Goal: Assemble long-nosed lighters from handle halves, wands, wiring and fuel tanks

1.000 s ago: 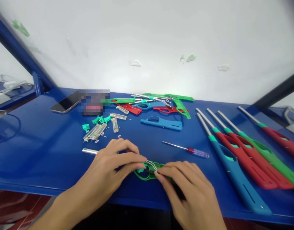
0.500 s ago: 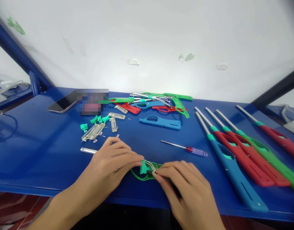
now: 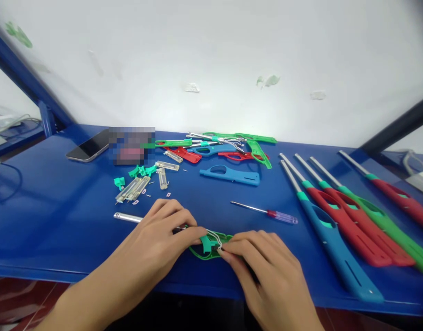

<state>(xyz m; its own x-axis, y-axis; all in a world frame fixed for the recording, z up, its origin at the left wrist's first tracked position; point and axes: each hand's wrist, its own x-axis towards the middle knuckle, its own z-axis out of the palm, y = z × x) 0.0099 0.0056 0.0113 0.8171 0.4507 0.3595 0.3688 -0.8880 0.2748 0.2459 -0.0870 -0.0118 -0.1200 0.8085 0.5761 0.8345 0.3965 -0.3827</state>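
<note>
A green plastic lighter-handle shell (image 3: 226, 238) lies open-faced between the two hands, near the front edge of the blue metal bench (image 3: 211, 202). The grip of the right hand (image 3: 266, 262) is pinched on the thin white wires (image 3: 216, 236) curving over it. The left hand (image 3: 170, 230) has thumb and forefinger drawn together against a teal plastic trigger piece (image 3: 206, 243); exactly what they pinch is hidden. A silver metal tube (image 3: 127, 217) pokes out beyond that hand.

This unit looks partly built: wires and trigger are at the shell, yet the inside remains uncovered. At the right, five long-nosed lighters (image 3: 349, 230) look complete. Clear plastic tanks (image 3: 137, 188), spare teal pieces (image 3: 141, 171) and a blue shell half (image 3: 239, 176) are still loose.
</note>
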